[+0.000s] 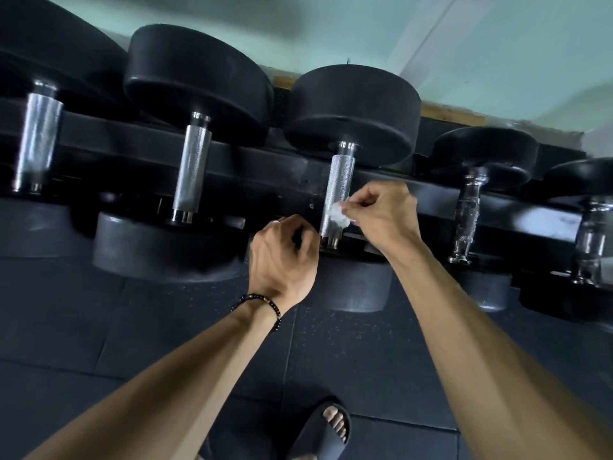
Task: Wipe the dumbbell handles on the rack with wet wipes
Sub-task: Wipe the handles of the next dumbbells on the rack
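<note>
Pinching a crumpled white wet wipe (338, 216) between thumb and fingertips, my right hand (381, 214) presses it against the lower right side of a knurled chrome dumbbell handle (336, 194). That handle belongs to the third dumbbell (351, 114) from the left on the black rack (272, 167), its far black head up near the wall and its near head partly hidden behind my wrists. My left hand (282, 257) sits just beside the bottom end of the same handle, on its left, fingers curled inward; I cannot tell whether they grip anything or touch the metal. A dark beaded bracelet (262, 302) circles my left wrist.

To the left, two bigger dumbbells lie on the rack, their chrome handles bare: the nearer one (192, 174) and another at the frame's edge (36, 137). To the right rest two smaller dumbbells with contoured, shiny handles, one close (467, 214) and one at the far right (590, 240), both blurred. Below, the floor is dark speckled rubber tiles (99, 327), and my foot in a black slide sandal (328, 426) shows between my forearms. Behind the rack stands a pale green wall (331, 28).
</note>
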A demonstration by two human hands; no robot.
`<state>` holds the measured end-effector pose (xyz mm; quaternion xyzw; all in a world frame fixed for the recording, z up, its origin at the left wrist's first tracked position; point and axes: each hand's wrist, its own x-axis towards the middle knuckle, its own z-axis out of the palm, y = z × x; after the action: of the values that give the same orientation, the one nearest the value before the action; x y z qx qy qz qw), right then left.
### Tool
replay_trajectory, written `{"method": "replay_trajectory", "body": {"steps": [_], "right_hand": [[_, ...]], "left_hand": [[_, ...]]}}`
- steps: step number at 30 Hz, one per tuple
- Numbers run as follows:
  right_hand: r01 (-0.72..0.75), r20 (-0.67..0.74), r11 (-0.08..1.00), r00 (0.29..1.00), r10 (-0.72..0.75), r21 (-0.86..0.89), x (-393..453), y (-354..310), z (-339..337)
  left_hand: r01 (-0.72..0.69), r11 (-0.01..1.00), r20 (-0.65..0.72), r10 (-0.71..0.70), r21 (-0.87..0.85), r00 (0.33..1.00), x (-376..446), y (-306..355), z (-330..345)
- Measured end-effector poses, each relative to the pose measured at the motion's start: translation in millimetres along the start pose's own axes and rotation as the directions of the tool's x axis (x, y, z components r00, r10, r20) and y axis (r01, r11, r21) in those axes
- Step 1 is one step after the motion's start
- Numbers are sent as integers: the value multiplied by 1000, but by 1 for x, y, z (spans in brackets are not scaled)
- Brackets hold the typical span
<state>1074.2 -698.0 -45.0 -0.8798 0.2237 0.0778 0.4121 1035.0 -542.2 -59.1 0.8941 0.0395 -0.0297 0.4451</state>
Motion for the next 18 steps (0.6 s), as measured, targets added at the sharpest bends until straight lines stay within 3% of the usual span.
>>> {"method": "replay_trajectory", "body": {"steps": [4,6,11,13,16,18], "right_hand": [[-91,179,992,978,105,-86,-16,8,-2],[-125,131,992,983,126,-11,-11,5,-5],[-44,-213,950,970,114,309,19,-23,5],[-53,-200,921,970,140,385,19,-19,11],[-156,-71,957,981,179,244,4,2,14],[-166,-73,959,980,187,230,5,3,13]], "left_hand": [[4,1000,-7,-4,13,1000,-1,-1,0],[0,1000,-2,0,11,1000,-1,0,0],[1,1000,5,-1,-3,1000,-1,-2,0],[-5,1000,8,5,2,1000,-1,-2,0],[-10,1000,8,10,1,1000,-1,-1,-1],[-5,1000,7,5,-1,1000,-2,-1,-1]]}}
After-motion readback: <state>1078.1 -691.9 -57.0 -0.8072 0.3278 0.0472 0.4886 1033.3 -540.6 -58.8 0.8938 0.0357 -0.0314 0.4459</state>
